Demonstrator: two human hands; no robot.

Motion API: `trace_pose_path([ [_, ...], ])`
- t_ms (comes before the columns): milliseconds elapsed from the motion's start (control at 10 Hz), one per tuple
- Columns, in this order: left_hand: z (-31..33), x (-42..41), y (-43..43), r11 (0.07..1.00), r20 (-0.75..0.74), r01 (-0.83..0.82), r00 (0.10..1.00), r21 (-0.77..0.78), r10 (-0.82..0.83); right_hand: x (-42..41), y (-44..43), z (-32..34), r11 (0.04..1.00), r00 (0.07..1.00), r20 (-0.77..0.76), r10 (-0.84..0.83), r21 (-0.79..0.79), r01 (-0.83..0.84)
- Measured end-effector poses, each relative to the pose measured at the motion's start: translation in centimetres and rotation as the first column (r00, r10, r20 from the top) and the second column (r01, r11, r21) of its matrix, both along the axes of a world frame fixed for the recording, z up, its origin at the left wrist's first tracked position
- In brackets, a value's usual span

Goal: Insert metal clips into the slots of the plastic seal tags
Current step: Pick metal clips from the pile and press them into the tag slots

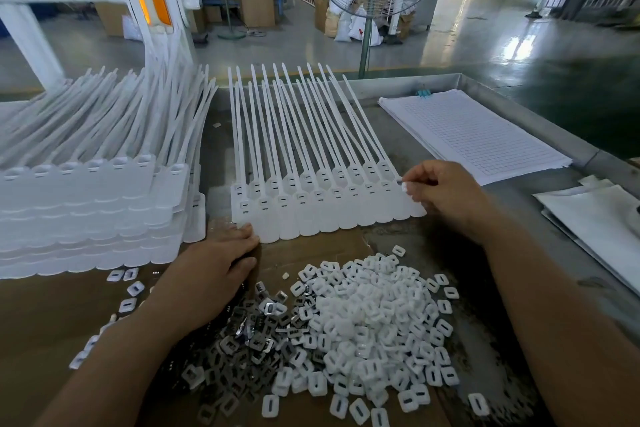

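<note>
The seal tags (311,208) lie in an overlapping row on the worktop (540,229). The right hand (446,194) pinches a metal clip (402,181) at the rightmost tag. The left hand (214,267) rests flat with fingers together, touching the row's lower-left edge, above the clip pile (242,343).

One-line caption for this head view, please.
Right hand pinches a small clip at the rightmost seal tag while the left hand rests by the clip pile.

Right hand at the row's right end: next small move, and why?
Probably press down: the right hand seems to pinch a metal clip right over the slot of the end tag, while the left hand rests against the leftmost tags.
</note>
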State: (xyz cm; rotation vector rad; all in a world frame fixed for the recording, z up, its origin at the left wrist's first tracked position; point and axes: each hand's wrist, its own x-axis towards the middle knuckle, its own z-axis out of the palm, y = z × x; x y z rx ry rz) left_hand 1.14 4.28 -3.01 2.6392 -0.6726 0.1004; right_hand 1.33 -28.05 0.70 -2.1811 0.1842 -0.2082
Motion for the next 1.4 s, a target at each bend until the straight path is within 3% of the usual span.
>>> trace_pose_path([
  [200, 0.1, 0.0, 0.0, 1.000, -0.006, -0.003, 1.000, -0.013, 0.003, 2.4, -0.2, -1.1, 0.971, 0.969, 0.100, -0.226, -0.060, 0.233],
  [400, 0.1, 0.1, 0.0, 1.000, -0.008, -0.010, 1.000, -0.014, 0.010, 3.4, -0.1, -2.2, 0.978, 0.979, -0.011, -0.206, -0.030, 0.205],
  [800, 0.2, -0.1, -0.3, 1.000, -0.022, -0.012, 1.000, -0.005, 0.012, 3.6, -0.3, -2.1, 0.973, 0.982, -0.043, -0.183, -0.154, 0.175],
  [1000, 0.2, -0.2, -0.3, 1.000, -0.025, -0.018, 1.000, -0.009, 0.017, 4.0, -0.3, -1.9, 0.977, 0.976, -0.060, -0.211, -0.035, 0.209],
  [1300, 0.3, -0.2, -0.2, 1.000, -0.046, -0.019, 0.999, -0.012, 0.018, 5.1, 0.0, -0.7, 0.967, 0.953, -0.165, -0.255, -0.058, 0.248],
  [1400, 0.3, -0.2, -0.2, 1.000, -0.051, -0.021, 0.998, -0.013, 0.020, 4.6, 0.1, -1.1, 0.969, 0.960, -0.135, -0.245, -0.034, 0.243],
])
